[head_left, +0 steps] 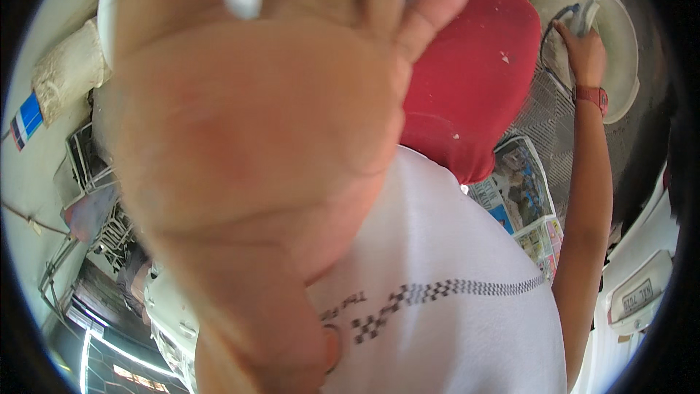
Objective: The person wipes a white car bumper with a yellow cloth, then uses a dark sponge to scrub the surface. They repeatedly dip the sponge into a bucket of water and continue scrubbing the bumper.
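My left hand (255, 124) fills the upper middle of the view, very close and blurred. Its palm faces the camera, with the fingers spread and stretched past the top edge, and nothing lies in it. My right arm reaches up along the right side, a red watch at its wrist. At its end, my right hand (583, 51) is closed on the rim of a dirty off-white bucket (621, 73), which tilts with its mouth to the right. A dark cord or handle (543, 55) with a blue part loops beside the fingers. The exact grip is partly hidden.
Red cloth (474, 80), apparently over my leg, lies between the hands. Newspaper sheets (521, 190) rest on the dark textured mat (558, 120). A white vehicle part with a plate (642, 295) stands at the lower right. Metal racks (113, 237) line the left wall.
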Motion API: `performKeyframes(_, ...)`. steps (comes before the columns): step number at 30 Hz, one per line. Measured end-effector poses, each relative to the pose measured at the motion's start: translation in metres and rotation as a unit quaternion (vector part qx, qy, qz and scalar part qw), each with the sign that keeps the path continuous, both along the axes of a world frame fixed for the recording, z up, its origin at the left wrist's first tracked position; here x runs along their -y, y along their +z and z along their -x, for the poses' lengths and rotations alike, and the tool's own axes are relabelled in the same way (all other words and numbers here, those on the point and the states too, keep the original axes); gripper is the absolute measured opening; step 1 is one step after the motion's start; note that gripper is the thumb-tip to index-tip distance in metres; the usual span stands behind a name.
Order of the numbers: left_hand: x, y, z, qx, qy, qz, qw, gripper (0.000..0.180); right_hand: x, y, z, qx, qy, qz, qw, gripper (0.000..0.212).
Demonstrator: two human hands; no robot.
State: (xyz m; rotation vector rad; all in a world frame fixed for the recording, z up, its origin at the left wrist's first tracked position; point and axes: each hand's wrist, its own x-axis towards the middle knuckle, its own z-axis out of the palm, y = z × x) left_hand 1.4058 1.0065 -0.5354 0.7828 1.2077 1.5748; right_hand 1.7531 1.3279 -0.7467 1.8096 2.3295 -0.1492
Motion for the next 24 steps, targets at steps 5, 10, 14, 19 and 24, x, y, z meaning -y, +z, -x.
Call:
performKeyframes(5, -0.010, -0.004, -0.008, -0.009, -0.002, 0.012, 1.000, 0.119, 0.001, 0.002, 0.000, -0.015, 0.023, -0.031, 0.999, 0.083)
performKeyframes(10, -0.025, -0.013, -0.017, 0.000, -0.045, 0.013, 0.999, 0.119, 0.001, -0.001, -0.004, -0.038, 0.017, -0.018, 0.999, 0.079)
performKeyframes(14, -0.031, -0.016, -0.027, -0.001, -0.086, 0.013, 0.996, 0.119, 0.000, -0.002, -0.005, -0.028, 0.022, -0.021, 0.999, 0.078)
performKeyframes(19, -0.028, -0.017, -0.030, 0.009, -0.131, 0.008, 0.991, 0.119, 0.002, 0.001, 0.001, -0.033, 0.013, -0.019, 0.999, 0.076)
performKeyframes(24, -0.030, -0.019, -0.024, 0.013, -0.145, 0.006, 0.989, 0.119, 0.004, 0.002, 0.000, -0.022, 0.022, -0.027, 0.999, 0.077)
